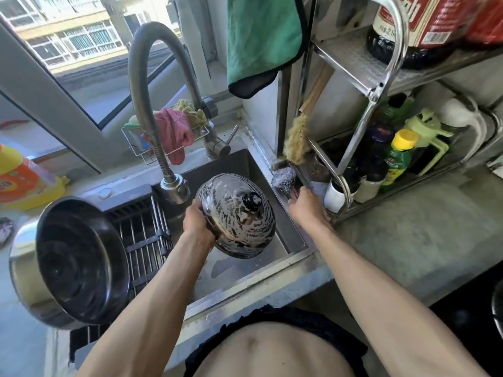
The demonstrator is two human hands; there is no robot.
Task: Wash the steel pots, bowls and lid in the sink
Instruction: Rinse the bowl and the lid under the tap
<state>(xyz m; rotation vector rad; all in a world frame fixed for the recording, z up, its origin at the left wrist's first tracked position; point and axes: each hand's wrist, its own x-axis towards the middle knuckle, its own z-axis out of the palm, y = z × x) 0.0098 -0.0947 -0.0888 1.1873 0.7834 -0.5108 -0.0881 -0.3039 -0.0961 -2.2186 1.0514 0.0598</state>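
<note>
My left hand (194, 220) grips the rim of a soapy lid (234, 216) with a black knob, holding it tilted over the steel sink (288, 238) just below the faucet head (175, 189). No water is visibly running. My right hand (304, 206) reaches to the sink's right rim, fingers out beside a steel wool scrubber (284, 178) that lies there; I cannot tell if they touch it. A large steel pot (73, 262) lies tipped on its side on the drain rack (141, 235) at the left.
A wire holder with a pink cloth (171, 131) hangs behind the faucet. A green towel (261, 42) hangs above. At the right stands a steel rack (367, 123) with bottles, with a brush (296, 140) beside it. An orange detergent bottle (24, 178) sits far left.
</note>
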